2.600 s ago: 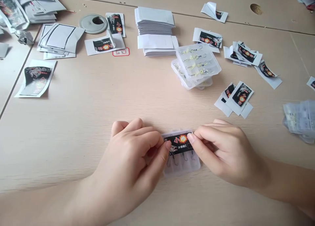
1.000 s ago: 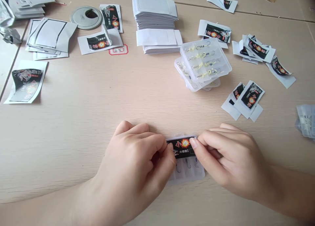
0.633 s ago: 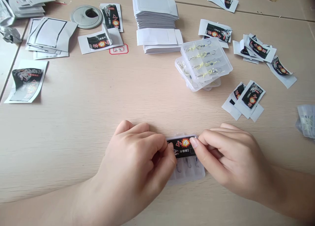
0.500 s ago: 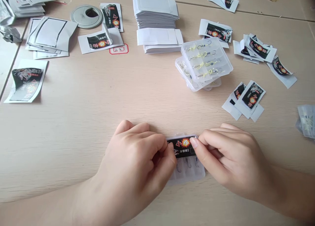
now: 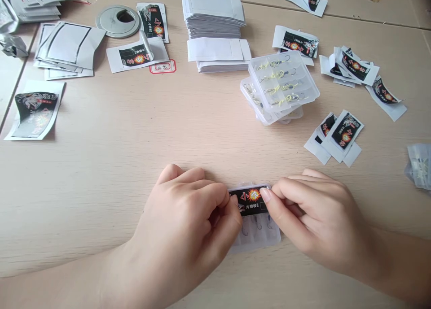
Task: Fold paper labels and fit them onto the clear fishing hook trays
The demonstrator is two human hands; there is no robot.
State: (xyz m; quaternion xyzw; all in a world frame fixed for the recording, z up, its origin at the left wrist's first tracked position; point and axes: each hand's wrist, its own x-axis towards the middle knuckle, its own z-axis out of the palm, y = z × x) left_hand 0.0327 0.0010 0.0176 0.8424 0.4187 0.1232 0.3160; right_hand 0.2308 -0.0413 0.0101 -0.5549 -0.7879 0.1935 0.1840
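A black sticker (image 5: 249, 200) with red and white print lies across the upper part of a clear plastic box (image 5: 259, 235) at the front of the table. Fish hooks show through the lid below it. With thumb and finger pinched, my left hand (image 5: 191, 224) grips the sticker's left end and hides part of the box. At the opposite end, my right hand (image 5: 316, 219) pinches the sticker's right end, its thumb lying on the top corner. Further back, more clear boxes (image 5: 283, 82) of hooks with yellow cord are stacked.
White paper stacks (image 5: 215, 31) stand at the back middle. Black stickers on white backing (image 5: 343, 134) lie in piles to the right. At the left are backing sheets (image 5: 70, 46), a single curled sticker (image 5: 35, 109) and a grey cable-hole cover (image 5: 116, 22). A bagged bundle (image 5: 420, 165) sits at the right edge.
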